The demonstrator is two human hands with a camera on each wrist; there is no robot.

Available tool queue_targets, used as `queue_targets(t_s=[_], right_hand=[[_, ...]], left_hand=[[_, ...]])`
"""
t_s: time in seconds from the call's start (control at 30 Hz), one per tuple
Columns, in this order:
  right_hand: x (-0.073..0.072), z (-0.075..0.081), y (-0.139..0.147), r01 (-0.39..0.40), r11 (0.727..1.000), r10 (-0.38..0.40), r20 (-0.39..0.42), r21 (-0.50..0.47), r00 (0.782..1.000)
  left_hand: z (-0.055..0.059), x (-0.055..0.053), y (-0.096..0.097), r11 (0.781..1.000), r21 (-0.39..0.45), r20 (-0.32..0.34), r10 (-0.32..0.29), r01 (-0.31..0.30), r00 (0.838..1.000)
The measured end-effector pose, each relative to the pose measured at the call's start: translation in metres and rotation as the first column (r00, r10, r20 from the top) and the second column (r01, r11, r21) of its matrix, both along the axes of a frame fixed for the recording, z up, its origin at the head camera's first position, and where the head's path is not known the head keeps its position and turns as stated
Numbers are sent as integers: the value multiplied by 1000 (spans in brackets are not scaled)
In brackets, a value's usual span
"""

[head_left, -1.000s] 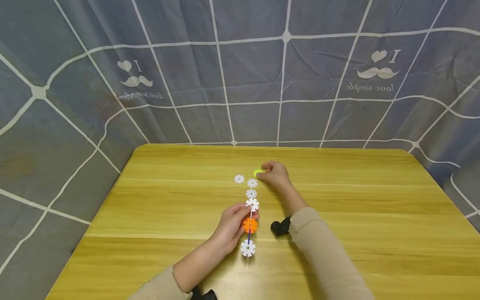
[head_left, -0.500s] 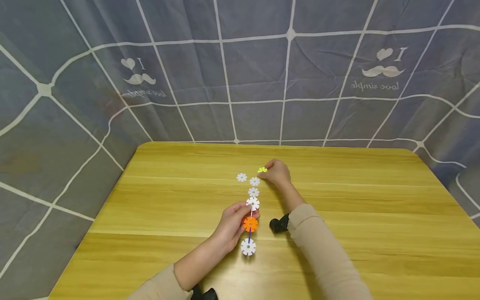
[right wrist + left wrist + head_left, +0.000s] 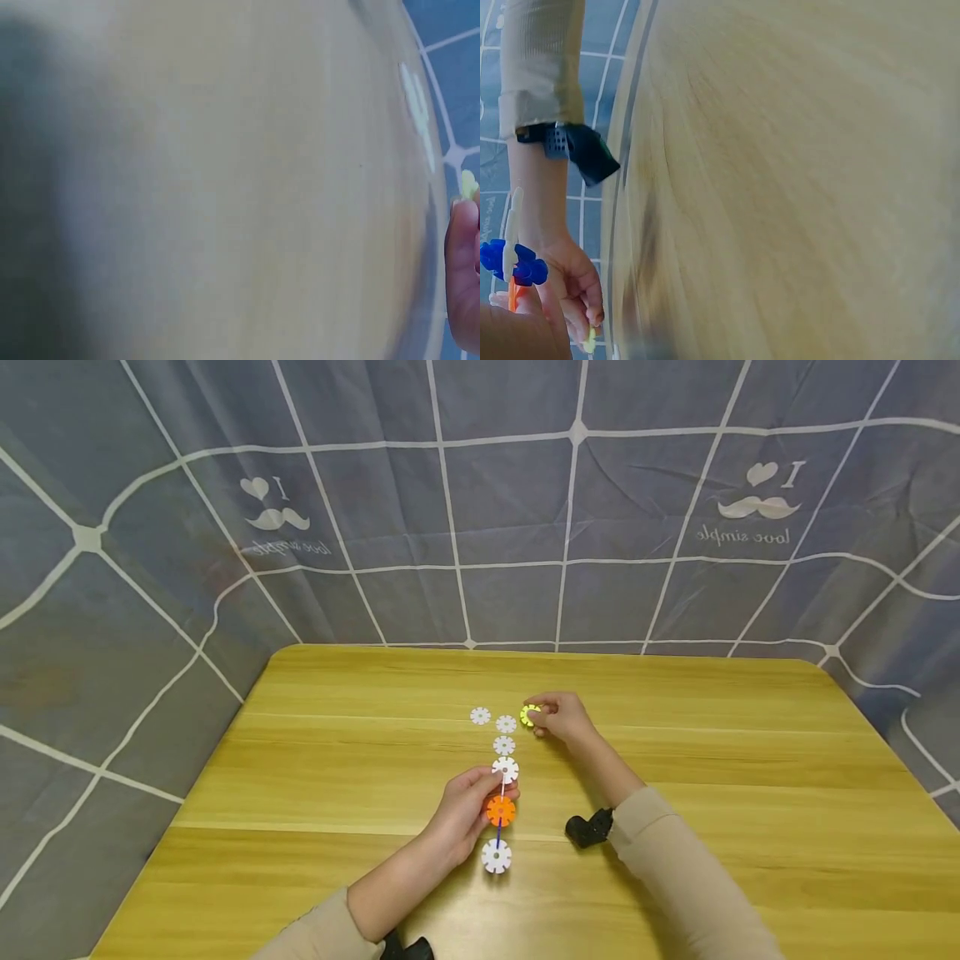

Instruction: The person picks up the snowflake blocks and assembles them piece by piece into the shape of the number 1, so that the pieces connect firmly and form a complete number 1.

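Note:
My left hand (image 3: pixel 468 806) grips a row of joined notched plastic discs between thumb and fingers. In that row an orange disc (image 3: pixel 501 811) sits between a white disc (image 3: pixel 506 770) at the far end and another white disc (image 3: pixel 496 857) at the near end. A blue disc (image 3: pixel 514 262) is slotted in crosswise and shows edge-on from above. Farther out, my right hand (image 3: pixel 562 718) pinches a yellow notched disc (image 3: pixel 529 716) by its edge. This disc barely shows in the right wrist view, at the fingertips.
Several loose white notched discs lie on the wooden table (image 3: pixel 337 760) beyond the left hand, one disc (image 3: pixel 480 716) to the left and another disc (image 3: pixel 506 724) beside the yellow one. Grey gridded curtain (image 3: pixel 510 527) hangs along the table's back and left sides.
My right hand has shifted slightly right and nearer with the yellow disc, now turned more face-on. The left hand and its joined discs stay in place.

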State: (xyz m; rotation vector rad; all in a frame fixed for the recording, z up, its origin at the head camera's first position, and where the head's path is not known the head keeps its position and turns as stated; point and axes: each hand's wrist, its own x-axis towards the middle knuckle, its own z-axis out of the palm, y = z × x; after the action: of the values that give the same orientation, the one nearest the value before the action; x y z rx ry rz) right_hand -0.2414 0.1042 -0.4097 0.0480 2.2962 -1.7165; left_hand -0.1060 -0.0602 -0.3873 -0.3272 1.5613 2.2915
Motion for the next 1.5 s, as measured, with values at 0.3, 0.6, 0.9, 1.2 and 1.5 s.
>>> queue_targets(t_s=[0.3,0.6,0.9,1.2,1.5], right_hand=[[19,12,1,-115,990,116,2,-86,993],[34,19,3,-188,973,191,6,-137,982],[47,24,4,-230,949,240,23,-216,970],[56,27,2,-259,929,277,34,-264,960],[57,28,1,-269,915,294,42,-301,955]], left_hand=[[-1,-2,1,1000,-6,24,8,-8,1000],[-1,-1,0,1000,0,31,14,-14,999],[-3,-2,1,1000,20,33,1,-2,999],[-3,-3,1,1000,22,35,-3,2,999],[-2,-5,1,999,30,25,-14,13,1000]])
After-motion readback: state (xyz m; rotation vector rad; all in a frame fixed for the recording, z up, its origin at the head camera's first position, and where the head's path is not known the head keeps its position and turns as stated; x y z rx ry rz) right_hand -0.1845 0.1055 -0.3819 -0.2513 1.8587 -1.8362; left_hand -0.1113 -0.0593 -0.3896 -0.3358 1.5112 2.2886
